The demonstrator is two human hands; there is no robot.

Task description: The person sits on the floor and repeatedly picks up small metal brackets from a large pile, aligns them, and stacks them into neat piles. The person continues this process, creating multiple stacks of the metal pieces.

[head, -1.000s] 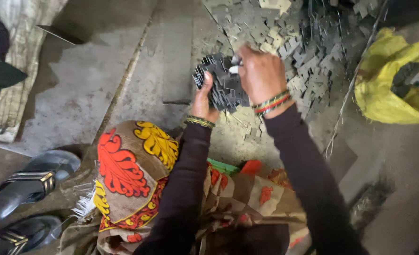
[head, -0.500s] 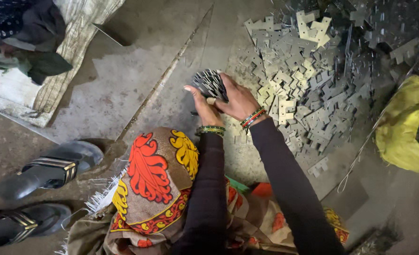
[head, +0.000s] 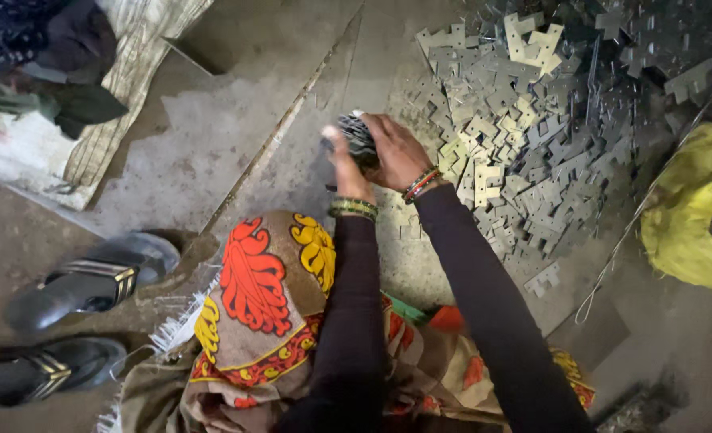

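A tight stack of small flat metal plates is held between both hands above the concrete floor. My left hand grips the stack from its left and underside, thumb up. My right hand wraps over its top and right side. Both wrists wear coloured bangles, and both arms are in dark sleeves. To the right of the hands lies a big heap of loose notched metal plates, spread over the floor.
A patterned red, yellow and brown cloth covers my lap. Two dark sandals lie at the left. A yellow sack sits at the right edge. A woven mat with dark clothing lies upper left. A thin wire runs beside the heap.
The hands have squeezed the fanned-out plates into a tighter stack and turned it. The view has shifted, so the hands and stack sit lower and more to the left relative to the heap.
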